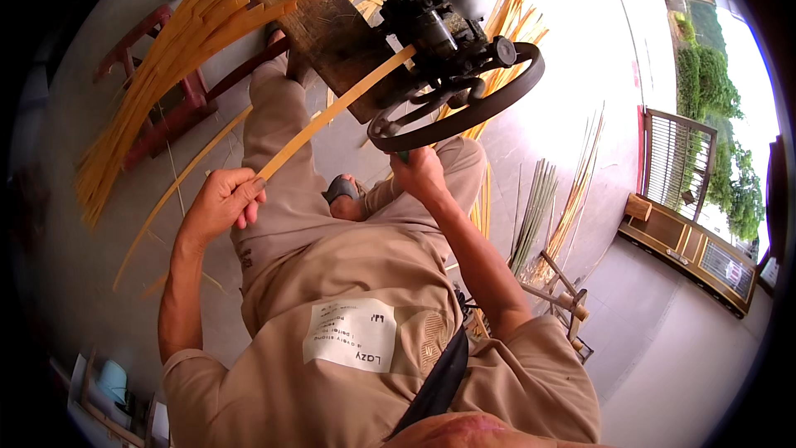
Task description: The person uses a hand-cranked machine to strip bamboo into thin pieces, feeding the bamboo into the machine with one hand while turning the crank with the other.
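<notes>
Between thumb and fingers, my left hand (227, 198) pinches the near end of a flat bamboo strip (336, 111). The strip slants up to the right, its far end entering a dark metal roller machine (435, 34). My right hand (420, 171) is closed around a handle at the lower rim of the machine's flywheel (466, 121); only a bit of green shows of that handle. The machine sits at the end of a worn wooden bench (311, 18). What lies inside the rollers is hidden.
A thick bundle of bamboo strips (168, 81) lies across the bench's left side, above a red stool (199, 90). More strips (513, 18) spread behind the machine. Thin greenish rods (535, 218) and a wooden frame (563, 302) stand at right. One loose strip (161, 211) curves at left.
</notes>
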`<move>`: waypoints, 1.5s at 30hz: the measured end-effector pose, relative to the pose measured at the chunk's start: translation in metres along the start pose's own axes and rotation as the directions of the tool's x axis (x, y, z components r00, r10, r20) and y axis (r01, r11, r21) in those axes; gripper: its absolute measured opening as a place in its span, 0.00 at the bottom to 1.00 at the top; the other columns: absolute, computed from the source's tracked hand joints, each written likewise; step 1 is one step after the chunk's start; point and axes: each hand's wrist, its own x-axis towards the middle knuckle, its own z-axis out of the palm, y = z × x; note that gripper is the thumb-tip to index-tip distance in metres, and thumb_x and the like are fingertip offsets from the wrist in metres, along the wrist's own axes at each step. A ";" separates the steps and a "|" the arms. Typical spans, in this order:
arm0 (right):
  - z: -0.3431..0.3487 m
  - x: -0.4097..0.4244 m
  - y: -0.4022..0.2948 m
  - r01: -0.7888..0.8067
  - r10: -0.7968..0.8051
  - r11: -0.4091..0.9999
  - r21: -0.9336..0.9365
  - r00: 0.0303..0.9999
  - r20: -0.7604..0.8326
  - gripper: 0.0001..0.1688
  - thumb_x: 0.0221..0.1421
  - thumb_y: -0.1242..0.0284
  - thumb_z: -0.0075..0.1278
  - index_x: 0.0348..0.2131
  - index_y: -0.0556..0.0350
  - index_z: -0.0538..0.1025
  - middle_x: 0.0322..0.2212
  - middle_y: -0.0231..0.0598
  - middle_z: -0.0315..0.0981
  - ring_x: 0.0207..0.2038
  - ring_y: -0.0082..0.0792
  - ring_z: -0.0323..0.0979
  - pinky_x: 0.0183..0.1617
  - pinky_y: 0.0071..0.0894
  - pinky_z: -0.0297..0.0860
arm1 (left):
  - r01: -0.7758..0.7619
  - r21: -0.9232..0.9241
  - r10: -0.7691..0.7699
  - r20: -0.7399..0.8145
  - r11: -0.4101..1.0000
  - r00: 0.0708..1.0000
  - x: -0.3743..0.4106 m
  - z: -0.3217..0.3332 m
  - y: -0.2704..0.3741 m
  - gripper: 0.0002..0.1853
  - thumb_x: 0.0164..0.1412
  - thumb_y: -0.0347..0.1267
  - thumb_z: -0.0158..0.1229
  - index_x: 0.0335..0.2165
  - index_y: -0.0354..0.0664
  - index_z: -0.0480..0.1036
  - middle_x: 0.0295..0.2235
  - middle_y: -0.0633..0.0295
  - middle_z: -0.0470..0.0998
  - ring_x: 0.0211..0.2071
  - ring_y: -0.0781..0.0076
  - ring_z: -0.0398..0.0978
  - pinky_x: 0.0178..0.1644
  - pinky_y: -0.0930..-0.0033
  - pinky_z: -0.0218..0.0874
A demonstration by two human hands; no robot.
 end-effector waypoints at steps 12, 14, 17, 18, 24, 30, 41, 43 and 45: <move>-0.195 0.059 0.042 0.185 -0.184 0.983 -0.015 0.961 -0.205 0.07 0.53 0.75 0.51 0.29 0.63 0.73 0.16 0.52 0.67 0.18 0.37 0.65 0.26 0.41 0.64 | 0.051 -0.030 -0.051 0.017 0.998 0.999 0.029 0.016 0.018 0.18 0.67 0.36 0.50 0.22 0.38 0.70 0.12 0.70 0.67 0.13 0.88 0.59 0.17 0.81 0.50; -0.199 0.096 0.087 0.127 -0.160 0.980 -0.151 0.960 -0.231 0.09 0.53 0.72 0.51 0.29 0.62 0.74 0.20 0.56 0.72 0.23 0.50 0.73 0.29 0.45 0.67 | 0.075 0.006 -0.075 -0.005 0.997 0.997 0.033 0.019 0.022 0.18 0.66 0.36 0.50 0.22 0.38 0.70 0.12 0.71 0.66 0.13 0.88 0.58 0.17 0.81 0.49; -0.175 0.138 0.109 0.048 -0.194 0.926 -0.374 0.911 -0.364 0.13 0.51 0.67 0.53 0.30 0.61 0.76 0.24 0.55 0.75 0.31 0.59 0.74 0.33 0.48 0.70 | -0.060 -0.072 0.060 -0.007 0.996 0.998 0.040 0.023 0.030 0.18 0.66 0.36 0.50 0.21 0.38 0.70 0.12 0.72 0.64 0.14 0.88 0.57 0.18 0.80 0.48; -0.156 0.143 0.097 -0.019 -0.116 0.935 -0.354 0.927 -0.357 0.13 0.50 0.67 0.54 0.30 0.61 0.76 0.23 0.54 0.75 0.30 0.58 0.74 0.32 0.47 0.70 | -0.081 -0.055 0.080 -0.023 0.995 0.996 0.044 0.023 0.034 0.18 0.66 0.36 0.50 0.21 0.38 0.70 0.12 0.72 0.64 0.14 0.88 0.57 0.18 0.80 0.48; -0.073 0.028 -0.026 0.448 -0.442 0.893 0.037 0.890 -0.115 0.13 0.48 0.68 0.59 0.30 0.60 0.76 0.18 0.52 0.72 0.22 0.54 0.71 0.28 0.46 0.68 | -0.174 -0.028 0.171 -0.078 0.984 0.982 0.090 0.044 0.053 0.18 0.66 0.35 0.50 0.21 0.37 0.70 0.12 0.72 0.64 0.14 0.87 0.58 0.18 0.79 0.49; -0.191 0.083 0.090 0.084 -0.143 0.973 -0.217 0.952 -0.271 0.11 0.54 0.69 0.51 0.28 0.60 0.75 0.19 0.53 0.72 0.23 0.56 0.71 0.25 0.48 0.64 | -0.230 -0.085 0.226 -0.061 0.969 0.972 0.123 0.063 0.060 0.19 0.66 0.39 0.50 0.21 0.39 0.71 0.12 0.73 0.64 0.13 0.88 0.56 0.16 0.80 0.47; -0.058 0.014 -0.032 0.440 -0.472 0.822 0.361 0.881 0.000 0.14 0.49 0.72 0.59 0.36 0.59 0.75 0.24 0.43 0.72 0.28 0.41 0.70 0.33 0.41 0.68 | -0.195 0.133 0.212 -0.127 0.972 0.969 0.183 0.086 0.104 0.18 0.64 0.37 0.50 0.26 0.33 0.73 0.15 0.60 0.73 0.14 0.78 0.69 0.19 0.72 0.59; -0.107 0.007 -0.008 0.337 -0.328 0.939 0.065 0.937 -0.120 0.15 0.50 0.72 0.58 0.38 0.62 0.76 0.25 0.52 0.74 0.28 0.51 0.73 0.32 0.42 0.69 | -0.262 0.083 0.271 -0.122 0.961 0.955 0.172 0.076 0.101 0.16 0.65 0.37 0.49 0.30 0.33 0.73 0.19 0.58 0.75 0.18 0.78 0.71 0.22 0.72 0.62; -0.159 0.033 0.038 0.166 -0.255 0.942 -0.291 0.918 -0.302 0.18 0.53 0.69 0.55 0.41 0.63 0.76 0.24 0.58 0.74 0.27 0.58 0.74 0.29 0.46 0.70 | -0.259 0.426 0.371 -0.204 0.867 0.906 0.133 0.049 0.077 0.14 0.66 0.35 0.48 0.37 0.34 0.73 0.24 0.59 0.75 0.24 0.80 0.72 0.28 0.72 0.64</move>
